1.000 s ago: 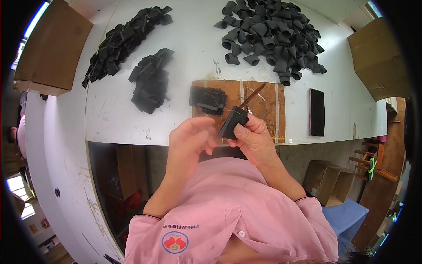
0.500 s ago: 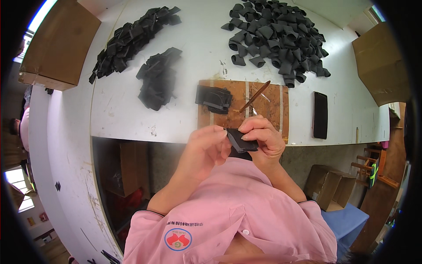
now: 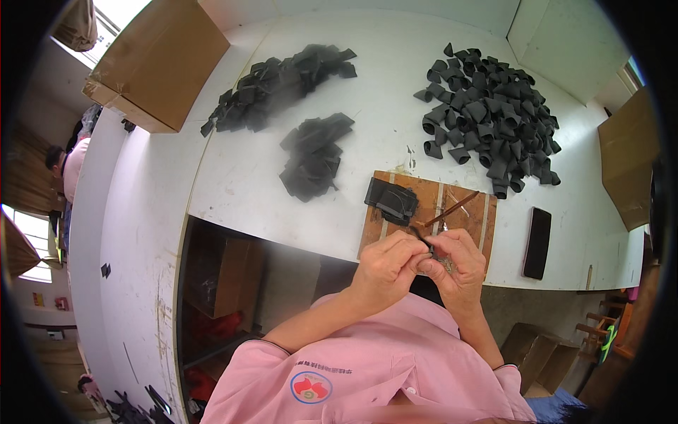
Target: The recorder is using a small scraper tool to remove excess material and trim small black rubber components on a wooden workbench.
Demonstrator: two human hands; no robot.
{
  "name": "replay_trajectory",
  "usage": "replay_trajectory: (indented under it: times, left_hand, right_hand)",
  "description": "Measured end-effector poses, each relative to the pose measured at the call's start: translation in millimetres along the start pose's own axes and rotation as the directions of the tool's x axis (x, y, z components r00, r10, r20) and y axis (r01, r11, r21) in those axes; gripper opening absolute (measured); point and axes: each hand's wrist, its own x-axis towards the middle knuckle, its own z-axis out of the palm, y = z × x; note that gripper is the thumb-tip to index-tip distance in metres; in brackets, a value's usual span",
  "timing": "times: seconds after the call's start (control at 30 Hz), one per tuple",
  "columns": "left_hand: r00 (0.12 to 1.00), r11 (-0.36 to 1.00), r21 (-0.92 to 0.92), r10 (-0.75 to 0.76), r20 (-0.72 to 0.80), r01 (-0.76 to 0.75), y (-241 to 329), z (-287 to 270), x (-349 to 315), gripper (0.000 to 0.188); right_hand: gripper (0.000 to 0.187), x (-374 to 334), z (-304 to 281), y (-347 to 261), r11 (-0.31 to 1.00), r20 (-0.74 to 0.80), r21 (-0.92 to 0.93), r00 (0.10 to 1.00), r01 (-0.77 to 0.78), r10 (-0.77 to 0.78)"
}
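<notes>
Both my hands are together at the front edge of the table, over the near side of a brown board (image 3: 370,233). My left hand (image 3: 388,267) and my right hand (image 3: 459,272) are closed, pinching a small black fabric piece (image 3: 422,239) between their fingertips. Most of that piece is covered by the fingers. Just beyond my hands, a small stack of flat black pieces (image 3: 393,201) lies on the board's left part. A thin brown stick (image 3: 455,207) rests slantwise on its right part.
Flat black pieces form one heap (image 3: 282,88) at the far left and a smaller heap (image 3: 311,166) nearer. Rolled black pieces (image 3: 498,116) are piled at the far right. A dark phone (image 3: 537,244) lies right of the board. Cardboard boxes (image 3: 166,63) stand at the sides.
The whole view has shifted, so the table's things appear further right and lower. My hands have come closer together, and the black piece, broadly visible before, is now mostly hidden by fingers.
</notes>
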Motion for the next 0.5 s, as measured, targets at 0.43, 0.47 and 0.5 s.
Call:
replay_trajectory:
  times: [0.43, 0.47, 0.5]
  left_hand:
    - [0.718, 0.531, -0.572, -0.679, 0.154, 0.625, -0.8, 25.4, 14.9, 0.013]
    - [0.700, 0.397, -0.681, -0.672, 0.241, 0.615, -10.3, 26.0, 15.0, 0.015]
    - [0.702, 0.276, -0.752, -0.633, 0.327, 0.599, -13.9, 23.7, 12.7, 0.015]
  right_hand:
    - [0.013, 7.4, 19.7, 29.6, 0.935, -0.348, -0.348, 0.936, -0.076, -0.053]
    - [0.013, 6.6, 17.5, 28.1, 0.930, -0.356, -0.356, 0.933, -0.086, -0.050]
    - [0.010, 6.4, 16.0, 25.2, 0.972, -0.344, -0.113, 0.926, -0.206, 0.156]
